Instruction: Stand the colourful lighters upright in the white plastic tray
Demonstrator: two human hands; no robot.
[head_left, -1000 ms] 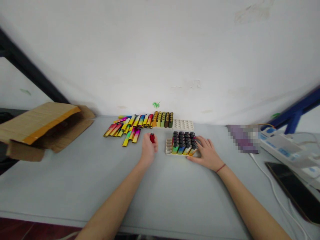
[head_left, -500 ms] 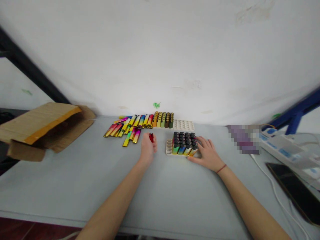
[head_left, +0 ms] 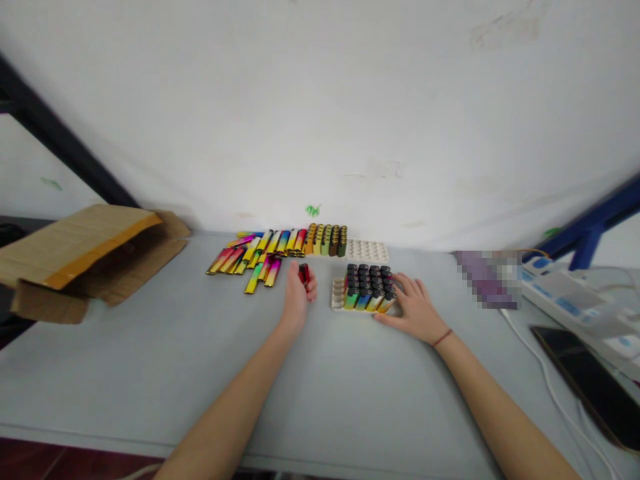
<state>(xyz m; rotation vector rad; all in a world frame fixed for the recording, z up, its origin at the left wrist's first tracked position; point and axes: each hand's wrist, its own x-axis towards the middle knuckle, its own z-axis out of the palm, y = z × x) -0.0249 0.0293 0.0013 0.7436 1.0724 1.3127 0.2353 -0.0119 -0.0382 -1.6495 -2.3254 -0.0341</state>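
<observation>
Left hand [head_left: 297, 293] closed round red lighter [head_left: 304, 272], top showing, lower part hidden. Right hand [head_left: 415, 310] spread at tray's [head_left: 338, 295] right end; fingertip contact unclear.

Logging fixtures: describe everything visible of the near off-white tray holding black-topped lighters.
The shallow rectangular off-white tray, apparently plastic, lies flat on the smooth grey table. Rounded sockets show bare along its left end; the rest bears upright black-topped lighters with shiny multicoloured bodies. The bare right hand curves around its right end; exact contact can't be made out.
</observation>
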